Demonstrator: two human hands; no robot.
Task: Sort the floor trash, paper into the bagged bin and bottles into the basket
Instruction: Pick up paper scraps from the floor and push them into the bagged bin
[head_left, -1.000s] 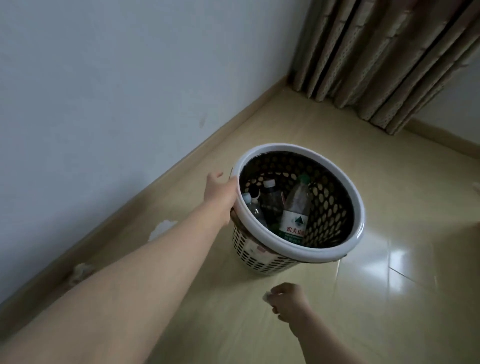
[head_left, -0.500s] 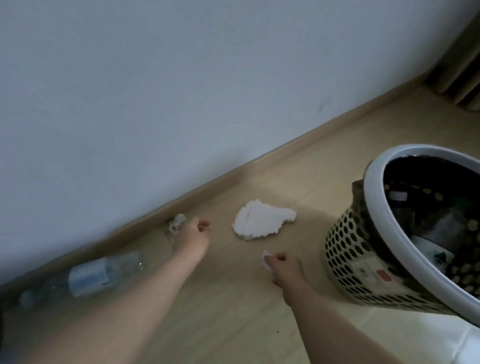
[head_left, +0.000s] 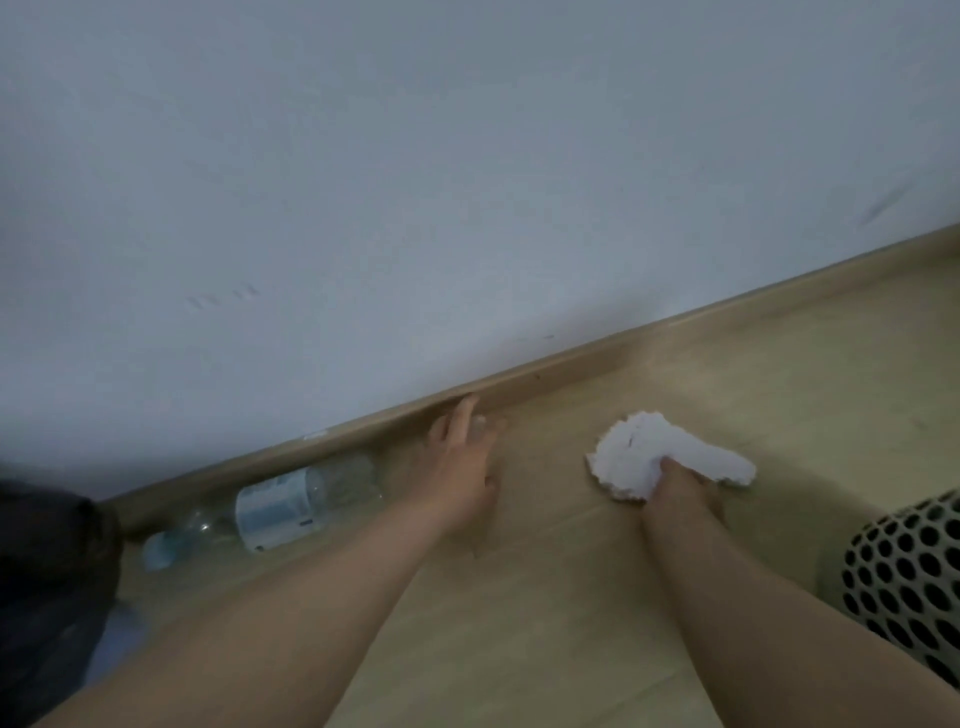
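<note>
A white crumpled paper (head_left: 639, 449) lies on the tan floor, and my right hand (head_left: 680, 486) grips its near edge with curled fingers. My left hand (head_left: 462, 457) stretches toward the baseboard with its fingers extended, the tips at a small pale scrap (head_left: 480, 422) that is mostly hidden by them. To the left of that hand, a clear plastic bottle (head_left: 291, 499) with a pale blue label lies on its side along the baseboard. The white perforated basket (head_left: 909, 577) shows only part of its wall at the right edge.
A dark bag-like mass (head_left: 47, 571) fills the lower left corner, just past the bottle's cap end. The grey wall and wooden baseboard (head_left: 623, 345) run diagonally across the view. Bare floor lies between my arms.
The view swung left, away from the basket. My left hand left the basket rim and reached to the baseboard. My right hand moved forward and took hold of the white paper.
</note>
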